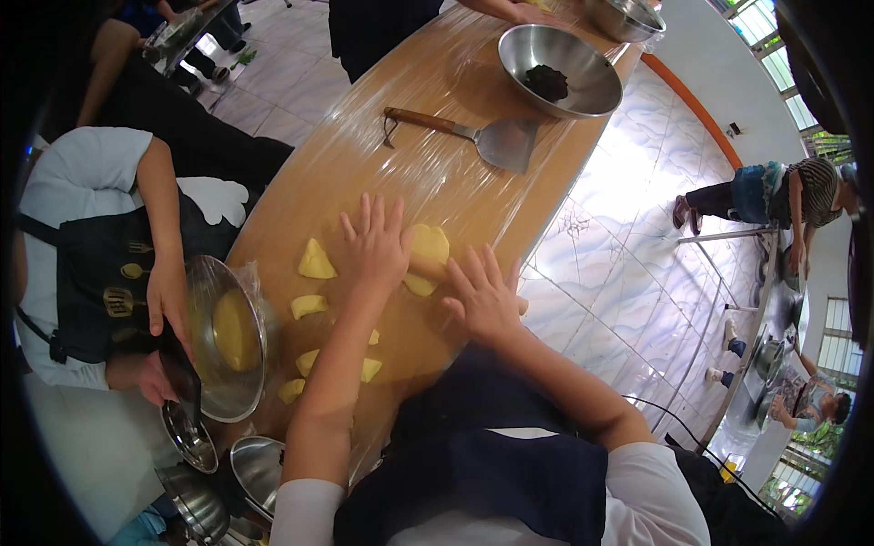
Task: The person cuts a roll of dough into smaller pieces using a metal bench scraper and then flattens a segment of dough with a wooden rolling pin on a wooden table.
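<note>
A wooden rolling pin [429, 267] lies across a flattened oval of yellow dough [430, 241] on the film-covered table. My left hand [377, 239], palm down with fingers spread, rests over the pin's left end. Over its right end lies my right hand [486, 293], also flat with the fingers apart. To the left of my left hand is a triangular dough piece [317, 261], with a smaller dough piece [309, 306] below it. Several more pieces, among them one [371, 370] beside my left forearm, lie nearer my body, partly hidden by that arm.
Beyond my hands lie a wooden-handled metal spatula [505, 143] and a steel bowl [587, 75] holding a dark lump [546, 83]. At left, a person in a dark apron [95, 273] stands by a bowl of yellow dough [235, 331]. Another person's hand [539, 15] rests at the far end.
</note>
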`<state>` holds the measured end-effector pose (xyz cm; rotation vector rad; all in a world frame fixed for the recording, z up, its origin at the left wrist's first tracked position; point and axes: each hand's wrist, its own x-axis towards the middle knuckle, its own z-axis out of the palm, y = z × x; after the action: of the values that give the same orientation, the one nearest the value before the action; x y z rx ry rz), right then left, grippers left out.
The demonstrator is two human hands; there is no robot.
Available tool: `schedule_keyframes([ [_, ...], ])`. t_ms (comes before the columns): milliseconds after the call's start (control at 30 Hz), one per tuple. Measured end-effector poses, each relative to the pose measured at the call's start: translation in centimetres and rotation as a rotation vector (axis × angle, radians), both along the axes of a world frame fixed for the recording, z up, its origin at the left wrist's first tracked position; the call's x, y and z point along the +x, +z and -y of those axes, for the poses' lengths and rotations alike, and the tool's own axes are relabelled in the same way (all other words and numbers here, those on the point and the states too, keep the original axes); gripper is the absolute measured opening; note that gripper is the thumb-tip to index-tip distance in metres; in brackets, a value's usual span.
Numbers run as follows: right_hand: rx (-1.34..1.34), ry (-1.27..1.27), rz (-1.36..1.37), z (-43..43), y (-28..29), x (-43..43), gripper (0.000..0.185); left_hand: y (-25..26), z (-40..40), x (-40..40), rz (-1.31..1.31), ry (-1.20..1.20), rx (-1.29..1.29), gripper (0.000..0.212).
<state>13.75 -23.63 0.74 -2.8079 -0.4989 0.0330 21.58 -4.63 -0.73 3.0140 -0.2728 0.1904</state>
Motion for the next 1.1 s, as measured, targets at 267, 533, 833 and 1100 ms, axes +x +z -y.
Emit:
schedule_keyframes([
  [267, -0.076, -0.114, 0.115, 1.3, -1.1, 5.5, 0.051, -1.2, 2.1, 5.6, 0.098, 0.078, -0.050, 0.052],
  [533, -0.031, -0.217, 0.032, 0.2, -1.5, 5.4, 0.048, -2.2, 3.0, 7.6, 0.189, 0.197, -0.110, 0.050],
  [833, -0.048, -0.177, 0.121, 0.9, -1.7, 8.8, 0.048, -2.4, 2.3, 9.0, 0.281, 0.267, -0.344, 0.043],
  [1100, 0.033, -0.056, 0.099, 0.6, -1.0, 9.4, 0.048, -0.9, 2.2, 8.7, 0.427, 0.030, -0.418, 0.033],
])
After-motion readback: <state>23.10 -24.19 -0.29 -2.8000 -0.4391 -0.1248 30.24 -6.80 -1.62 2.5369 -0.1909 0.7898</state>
